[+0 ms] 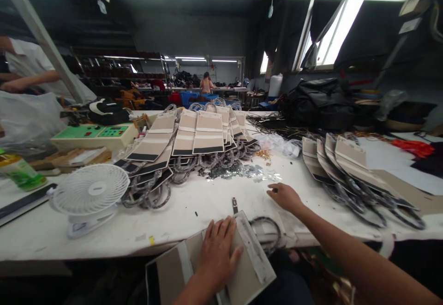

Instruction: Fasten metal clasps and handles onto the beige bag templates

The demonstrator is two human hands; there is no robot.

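In the head view, the left hand (216,254) was laid flat, fingers spread and open, on a beige bag panel (247,272) that overhung the near edge of the white table (194,208); nothing was clasped by it. A dark round handle (268,231) was seen just beside the panel's far corner, and a small metal clip (234,204) near its upper edge. The right hand (285,196) was stretched out palm down on the table, its fingertips at a small dark piece (274,189); whether that piece was pinched could not be told. Beyond, a fan of beige panels (197,134) was spread, with another row (342,159) to the right, silvery scraps (242,171) between, and a white desk fan (89,194) to the left.
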